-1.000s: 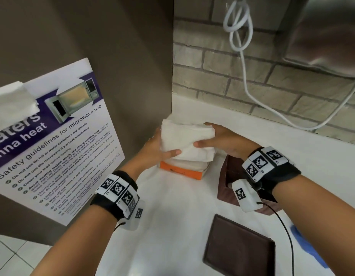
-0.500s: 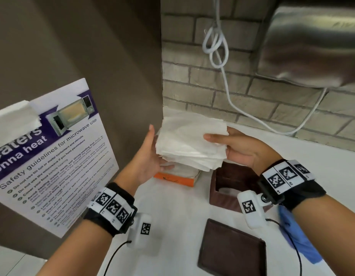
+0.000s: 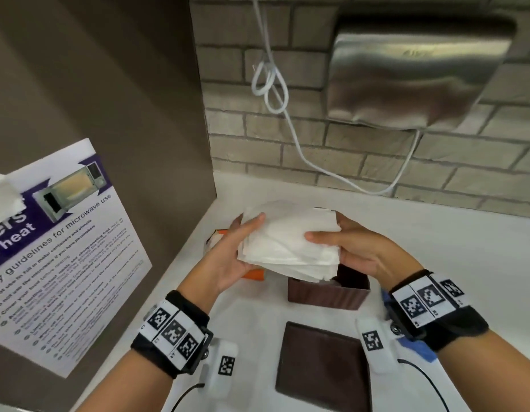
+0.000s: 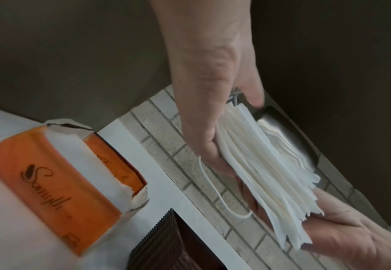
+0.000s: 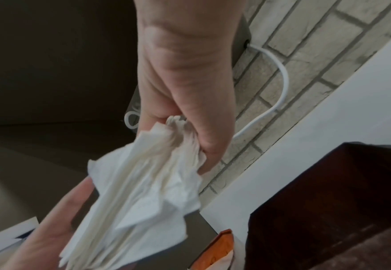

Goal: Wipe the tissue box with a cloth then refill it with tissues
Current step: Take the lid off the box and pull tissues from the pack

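Both hands hold a thick stack of white tissues (image 3: 290, 242) aloft: left hand (image 3: 228, 257) cupping its left edge, right hand (image 3: 347, 248) pinching the right; open brown tissue box (image 3: 329, 292) just below the right hand; torn orange tissue packet (image 4: 58, 173) under the left.

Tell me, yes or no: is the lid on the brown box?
No: the lid lies flat on the counter, nearer than the open brown box.

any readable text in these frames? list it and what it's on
"Safety guidelines for microwave use", partly cut off: poster on the wall.
"heat", under a cropped word: poster's purple band.
Poster's bullet lines: too small to read.
Brown script logo: orange tissue pack, too blurred to read.
Wristband squares: patterns, no words.
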Tool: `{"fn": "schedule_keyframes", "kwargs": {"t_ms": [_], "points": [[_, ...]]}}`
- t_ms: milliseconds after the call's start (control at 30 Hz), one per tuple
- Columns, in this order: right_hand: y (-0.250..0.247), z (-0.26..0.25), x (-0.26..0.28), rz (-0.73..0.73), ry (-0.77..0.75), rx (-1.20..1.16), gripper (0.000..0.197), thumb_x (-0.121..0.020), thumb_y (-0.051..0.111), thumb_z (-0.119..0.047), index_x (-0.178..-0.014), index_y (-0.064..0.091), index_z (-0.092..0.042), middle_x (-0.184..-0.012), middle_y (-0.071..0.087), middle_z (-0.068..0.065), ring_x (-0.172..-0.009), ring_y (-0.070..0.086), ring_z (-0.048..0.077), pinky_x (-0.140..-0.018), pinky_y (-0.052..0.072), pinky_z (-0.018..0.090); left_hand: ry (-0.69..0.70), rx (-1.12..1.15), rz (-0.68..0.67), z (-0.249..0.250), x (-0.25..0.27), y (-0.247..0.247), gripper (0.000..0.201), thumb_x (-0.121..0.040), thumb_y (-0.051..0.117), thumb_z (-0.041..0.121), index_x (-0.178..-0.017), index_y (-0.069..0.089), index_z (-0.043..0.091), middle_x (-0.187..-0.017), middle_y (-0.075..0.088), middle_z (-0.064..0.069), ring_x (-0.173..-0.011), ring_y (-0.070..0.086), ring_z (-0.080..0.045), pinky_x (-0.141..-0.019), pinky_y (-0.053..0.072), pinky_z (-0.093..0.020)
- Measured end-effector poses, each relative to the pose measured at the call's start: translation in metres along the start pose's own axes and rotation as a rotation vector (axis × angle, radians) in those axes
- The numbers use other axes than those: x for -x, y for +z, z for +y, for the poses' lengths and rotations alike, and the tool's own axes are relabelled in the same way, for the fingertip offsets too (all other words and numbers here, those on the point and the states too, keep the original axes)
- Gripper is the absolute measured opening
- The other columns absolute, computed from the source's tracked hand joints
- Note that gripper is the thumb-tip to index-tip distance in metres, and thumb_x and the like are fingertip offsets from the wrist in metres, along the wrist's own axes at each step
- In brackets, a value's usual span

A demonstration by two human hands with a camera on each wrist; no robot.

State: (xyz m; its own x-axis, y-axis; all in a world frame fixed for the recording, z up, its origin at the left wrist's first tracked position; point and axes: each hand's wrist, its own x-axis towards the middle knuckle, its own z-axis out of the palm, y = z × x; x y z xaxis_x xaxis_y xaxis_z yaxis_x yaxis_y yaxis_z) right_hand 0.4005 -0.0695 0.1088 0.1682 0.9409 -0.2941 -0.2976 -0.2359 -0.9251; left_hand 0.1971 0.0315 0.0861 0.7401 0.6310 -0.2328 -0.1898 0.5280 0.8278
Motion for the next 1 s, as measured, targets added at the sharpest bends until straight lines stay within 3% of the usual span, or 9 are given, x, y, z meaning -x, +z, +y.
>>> {"fn": "schedule_keyframes", "kwargs": {"t_ms": [100,167,300,400,533,600,700,833,1000], "points": [[-0.007,0.002,0.008,0.05,-0.037,-0.049,0.072,-0.067,0.077,0.0,-0.133,0.049,-0.012,-0.131,0.061,0.013,-0.113,0.064,0.027,-0.085,0.058,0.035,0.067,-0.072,0.028,-0.011,-0.003,0.004,0.091,-0.08,0.067,-0.006,-0.147,0.026,0.041,-0.125,0.055,0.004,-0.108,0.063,-0.021,-0.082,0.059,-0.039],[-0.012,0.004,0.013,0.11,-0.054,-0.098,0.08,-0.064,0.078,-0.001,-0.135,0.046,-0.018,-0.133,0.058,0.01,-0.113,0.063,0.025,-0.083,0.058,0.034,0.105,-0.047,0.041,-0.016,-0.008,0.006,0.094,-0.082,0.062,-0.014,-0.148,0.024,0.041,-0.122,0.055,0.005,-0.106,0.064,-0.019,-0.081,0.06,-0.038],[-0.013,0.011,0.023,0.157,-0.124,-0.104,0.081,-0.064,0.079,0.002,-0.132,0.048,-0.028,-0.128,0.059,0.007,-0.112,0.064,0.025,-0.078,0.06,0.035,0.144,0.218,0.099,-0.025,-0.018,0.015,0.078,-0.084,0.064,-0.003,-0.148,0.03,0.026,-0.131,0.06,-0.011,-0.107,0.068,-0.023,-0.085,0.059,-0.036],[-0.009,0.019,0.026,0.22,-0.174,-0.126,0.068,-0.073,0.075,0.007,-0.129,0.05,-0.023,-0.127,0.061,0.008,-0.11,0.064,0.025,-0.078,0.06,0.037,0.169,0.258,0.011,-0.032,-0.02,0.024,0.063,-0.085,0.067,0.013,-0.142,0.042,0.012,-0.136,0.058,-0.013,-0.122,0.059,-0.025,-0.099,0.051,-0.04],[-0.007,0.032,0.023,0.211,-0.155,-0.057,0.062,-0.075,0.077,0.001,-0.128,0.051,-0.018,-0.125,0.063,0.01,-0.113,0.063,0.028,-0.089,0.056,0.044,0.139,0.089,-0.021,-0.042,-0.024,0.032,0.062,-0.082,0.072,0.013,-0.139,0.047,0.013,-0.133,0.062,-0.011,-0.122,0.059,-0.028,-0.103,0.048,-0.047],[-0.01,0.033,0.023,0.166,-0.124,0.02,0.058,-0.076,0.08,-0.018,-0.128,0.054,-0.019,-0.122,0.066,0.007,-0.112,0.065,0.026,-0.092,0.055,0.045,0.117,0.033,0.02,-0.043,-0.027,0.032,0.058,-0.082,0.071,0.007,-0.136,0.05,0.011,-0.129,0.065,-0.01,-0.118,0.062,-0.026,-0.099,0.051,-0.043],[-0.015,0.026,0.016,0.299,-0.159,0.053,0.043,-0.081,0.073,-0.038,-0.117,0.064,-0.017,-0.114,0.07,0.007,-0.103,0.069,0.024,-0.089,0.057,0.039,0.087,-0.034,0.027,-0.041,-0.031,0.029,0.055,-0.082,0.071,0.004,-0.134,0.053,0.01,-0.126,0.067,-0.008,-0.115,0.064,-0.024,-0.095,0.054,-0.038],[-0.018,0.021,0.005,0.517,-0.26,0.13,0.014,-0.081,0.077,-0.025,-0.085,0.072,-0.013,-0.098,0.073,0.016,-0.087,0.069,0.03,-0.083,0.057,0.042,0.025,-0.053,-0.006,-0.042,-0.035,0.029,0.052,-0.085,0.071,0.01,-0.134,0.053,0.013,-0.127,0.066,-0.007,-0.118,0.062,-0.024,-0.103,0.048,-0.044],[-0.018,0.0,0.012,0.451,-0.422,0.164,0.006,-0.092,0.063,-0.02,-0.09,0.065,-0.015,-0.091,0.073,0.003,-0.082,0.068,0.016,-0.076,0.055,0.031,-0.001,0.031,0.012,-0.046,-0.042,0.026,0.041,-0.096,0.057,0.023,-0.135,0.053,0.01,-0.127,0.066,-0.009,-0.119,0.062,-0.023,-0.105,0.046,-0.041]]}}
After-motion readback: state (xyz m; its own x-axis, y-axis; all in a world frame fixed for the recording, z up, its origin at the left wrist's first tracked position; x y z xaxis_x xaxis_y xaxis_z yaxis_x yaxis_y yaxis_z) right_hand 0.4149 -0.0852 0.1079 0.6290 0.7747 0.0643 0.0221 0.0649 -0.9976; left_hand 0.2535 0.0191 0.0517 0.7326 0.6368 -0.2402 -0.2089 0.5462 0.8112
